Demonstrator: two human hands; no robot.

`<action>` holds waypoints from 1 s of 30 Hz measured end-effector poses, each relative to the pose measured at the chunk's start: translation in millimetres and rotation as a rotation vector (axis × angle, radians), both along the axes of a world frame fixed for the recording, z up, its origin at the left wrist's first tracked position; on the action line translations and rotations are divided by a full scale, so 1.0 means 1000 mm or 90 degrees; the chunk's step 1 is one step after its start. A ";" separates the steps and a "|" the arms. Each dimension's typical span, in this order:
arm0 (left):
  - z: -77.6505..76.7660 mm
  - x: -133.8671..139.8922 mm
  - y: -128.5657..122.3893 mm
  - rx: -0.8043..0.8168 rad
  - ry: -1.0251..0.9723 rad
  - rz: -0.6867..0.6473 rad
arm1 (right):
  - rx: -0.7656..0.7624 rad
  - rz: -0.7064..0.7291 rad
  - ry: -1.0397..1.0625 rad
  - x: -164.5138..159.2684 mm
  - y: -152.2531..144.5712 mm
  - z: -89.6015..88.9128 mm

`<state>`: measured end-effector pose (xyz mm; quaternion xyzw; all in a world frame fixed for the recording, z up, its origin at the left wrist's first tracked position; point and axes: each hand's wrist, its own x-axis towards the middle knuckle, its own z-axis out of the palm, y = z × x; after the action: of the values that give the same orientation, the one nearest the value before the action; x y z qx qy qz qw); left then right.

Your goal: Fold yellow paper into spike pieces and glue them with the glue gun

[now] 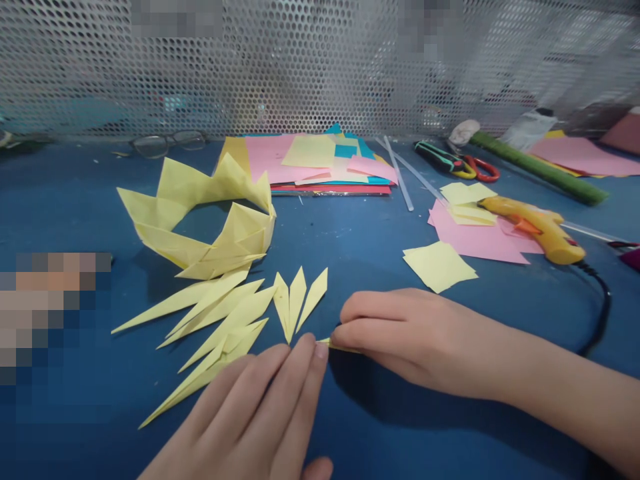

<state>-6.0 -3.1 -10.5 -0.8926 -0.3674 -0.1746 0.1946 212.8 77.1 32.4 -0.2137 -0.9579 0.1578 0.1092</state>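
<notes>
My right hand is closed in a pinch on a small folded yellow paper strip, most of it hidden under the fingers. My left hand lies with fingers stretched out side by side and the thumb apart, its fingertips touching the strip's left end. Just beyond them are small pointed yellow paper pieces. Several long folded yellow paper spikes lie left of my left hand, partly covered by it. Behind those stands a ring of yellow paper points.
Yellow paper squares, pink sheets and a yellow glue gun with a black cord lie right. Coloured paper, glue sticks, scissors and eyeglasses sit near the perforated screen. Pixelation obscures the left edge.
</notes>
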 end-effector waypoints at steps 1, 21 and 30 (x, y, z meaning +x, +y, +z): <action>-0.001 0.000 0.000 0.005 -0.009 0.000 | 0.016 0.001 -0.002 0.000 0.000 0.000; 0.000 0.003 0.006 0.040 -0.035 -0.039 | -0.075 -0.019 0.090 0.007 0.008 0.003; 0.006 0.011 0.010 0.051 -0.013 -0.026 | 0.030 0.039 -0.015 0.007 0.003 0.013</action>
<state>4.7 6.4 -4.3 -0.8896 -0.3440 -0.2022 0.2225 220.3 80.3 45.0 -0.1837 -0.9686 0.1360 0.0981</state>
